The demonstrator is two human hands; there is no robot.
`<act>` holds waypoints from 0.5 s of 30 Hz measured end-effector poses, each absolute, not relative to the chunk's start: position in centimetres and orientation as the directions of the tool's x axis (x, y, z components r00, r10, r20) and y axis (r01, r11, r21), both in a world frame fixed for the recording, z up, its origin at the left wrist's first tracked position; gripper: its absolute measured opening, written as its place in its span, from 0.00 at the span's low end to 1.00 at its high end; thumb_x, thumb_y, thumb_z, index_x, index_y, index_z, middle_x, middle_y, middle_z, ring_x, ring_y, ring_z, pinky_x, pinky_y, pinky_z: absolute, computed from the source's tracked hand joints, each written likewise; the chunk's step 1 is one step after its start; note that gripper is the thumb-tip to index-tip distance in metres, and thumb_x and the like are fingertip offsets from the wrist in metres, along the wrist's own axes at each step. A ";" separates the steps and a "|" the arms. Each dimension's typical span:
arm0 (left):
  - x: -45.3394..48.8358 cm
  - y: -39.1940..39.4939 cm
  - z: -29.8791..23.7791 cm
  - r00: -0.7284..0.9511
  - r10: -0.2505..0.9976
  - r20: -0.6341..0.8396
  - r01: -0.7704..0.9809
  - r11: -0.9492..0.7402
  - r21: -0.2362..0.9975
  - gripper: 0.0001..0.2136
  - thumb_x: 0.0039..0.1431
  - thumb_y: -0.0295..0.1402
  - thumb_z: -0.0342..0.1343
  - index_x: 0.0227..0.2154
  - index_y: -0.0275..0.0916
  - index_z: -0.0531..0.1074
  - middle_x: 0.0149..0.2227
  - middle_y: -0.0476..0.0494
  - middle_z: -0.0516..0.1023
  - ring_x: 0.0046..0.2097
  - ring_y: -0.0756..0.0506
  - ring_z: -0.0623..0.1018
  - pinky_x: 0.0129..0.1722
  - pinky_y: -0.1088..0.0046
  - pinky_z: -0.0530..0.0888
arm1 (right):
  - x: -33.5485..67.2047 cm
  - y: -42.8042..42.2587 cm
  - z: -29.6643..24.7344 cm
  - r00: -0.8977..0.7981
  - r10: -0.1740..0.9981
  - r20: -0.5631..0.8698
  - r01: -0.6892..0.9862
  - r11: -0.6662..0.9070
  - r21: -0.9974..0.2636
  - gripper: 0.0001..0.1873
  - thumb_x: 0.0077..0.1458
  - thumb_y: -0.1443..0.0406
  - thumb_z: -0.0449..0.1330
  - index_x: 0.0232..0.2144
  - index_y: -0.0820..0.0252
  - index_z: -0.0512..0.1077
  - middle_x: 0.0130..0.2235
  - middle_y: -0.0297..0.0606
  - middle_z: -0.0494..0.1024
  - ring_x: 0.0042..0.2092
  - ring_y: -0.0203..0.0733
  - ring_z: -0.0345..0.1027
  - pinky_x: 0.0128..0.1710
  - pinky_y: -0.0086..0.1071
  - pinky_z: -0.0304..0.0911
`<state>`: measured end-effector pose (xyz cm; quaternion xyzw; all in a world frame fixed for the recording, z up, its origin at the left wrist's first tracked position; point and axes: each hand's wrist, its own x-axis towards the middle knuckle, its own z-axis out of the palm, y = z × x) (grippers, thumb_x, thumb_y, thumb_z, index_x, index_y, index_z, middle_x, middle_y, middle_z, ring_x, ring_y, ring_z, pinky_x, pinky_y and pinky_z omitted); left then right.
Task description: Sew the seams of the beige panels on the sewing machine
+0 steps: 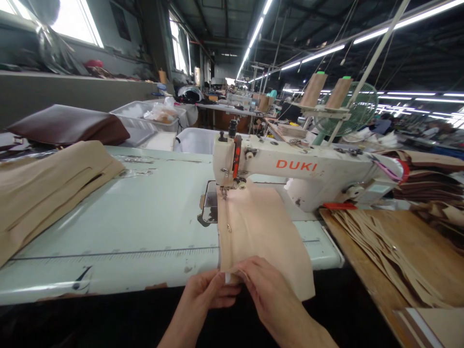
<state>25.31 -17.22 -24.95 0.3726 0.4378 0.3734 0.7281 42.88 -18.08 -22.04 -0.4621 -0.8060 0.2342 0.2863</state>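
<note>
A tan fabric panel [270, 227] lies under the presser foot of a white sewing machine [268, 157] and drapes over the table's front edge. Along its left side runs a zipper with a small metal zipper pull [229, 228]. At the near end of that strip, my left hand [208, 290] pinches the panel's edge, with a bit of white showing beside the fingertips. My right hand [263, 285] grips the same end just to the right, fingers closed on the folded material. Both hands are close together, almost touching, in front of the table edge.
On the left of the pale green table [152, 212] is a stack of tan pieces [54, 188], with a brown leather piece [68, 125] behind. A wooden board [362, 251] at right bears tan strips [384, 251]. White bins [145, 113] and thread cones [313, 89] stand farther back.
</note>
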 end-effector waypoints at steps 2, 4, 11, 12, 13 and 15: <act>25.1 -17.4 -24.7 0.337 0.863 -0.377 -0.230 0.464 0.856 0.28 0.50 0.56 0.66 0.39 0.31 0.80 0.40 0.34 0.82 0.44 0.37 0.81 0.43 0.67 0.79 | 42.8 -18.2 -22.3 -0.405 0.875 0.266 0.606 0.475 -0.639 0.13 0.68 0.72 0.47 0.46 0.58 0.69 0.42 0.39 0.73 0.44 0.43 0.67 0.43 0.35 0.66; 25.0 -17.5 -24.4 0.292 0.857 -0.424 -0.263 0.499 0.826 0.25 0.50 0.53 0.67 0.37 0.32 0.79 0.40 0.34 0.82 0.44 0.37 0.81 0.44 0.66 0.78 | 42.6 -18.4 -22.7 -0.385 0.880 0.279 0.584 0.466 -0.665 0.11 0.67 0.72 0.51 0.47 0.56 0.69 0.43 0.38 0.73 0.45 0.42 0.68 0.44 0.34 0.67; 25.3 -17.5 -25.4 0.306 0.858 -0.412 -0.389 0.508 0.768 0.20 0.52 0.47 0.64 0.36 0.32 0.78 0.42 0.35 0.81 0.47 0.35 0.80 0.49 0.59 0.76 | 41.5 -18.4 -25.0 -0.318 0.826 0.465 0.596 0.555 -0.580 0.21 0.56 0.79 0.58 0.49 0.58 0.68 0.43 0.41 0.72 0.45 0.46 0.66 0.43 0.37 0.68; 25.3 -17.4 -25.7 0.349 0.851 -0.392 -0.387 0.511 0.767 0.21 0.52 0.48 0.64 0.37 0.32 0.79 0.43 0.35 0.81 0.48 0.34 0.80 0.51 0.58 0.75 | 41.5 -18.2 -25.0 -0.311 0.806 0.504 0.595 0.579 -0.558 0.19 0.57 0.79 0.56 0.48 0.59 0.69 0.41 0.42 0.72 0.43 0.46 0.66 0.42 0.36 0.68; 25.0 -17.3 -25.9 0.400 0.836 -0.375 -0.374 0.523 0.766 0.22 0.51 0.48 0.64 0.39 0.32 0.80 0.43 0.35 0.81 0.49 0.34 0.79 0.53 0.59 0.74 | 41.6 -18.0 -25.0 -0.301 0.783 0.544 0.584 0.603 -0.544 0.17 0.58 0.78 0.54 0.47 0.60 0.71 0.40 0.42 0.73 0.42 0.45 0.67 0.40 0.35 0.68; 24.0 -16.9 -26.0 0.493 0.805 -0.329 -0.306 0.514 0.801 0.25 0.49 0.50 0.64 0.44 0.34 0.80 0.44 0.35 0.81 0.47 0.34 0.80 0.49 0.61 0.76 | 42.1 -17.6 -24.6 -0.265 0.759 0.595 0.526 0.631 -0.570 0.15 0.61 0.76 0.54 0.45 0.59 0.73 0.37 0.41 0.74 0.39 0.43 0.68 0.37 0.32 0.68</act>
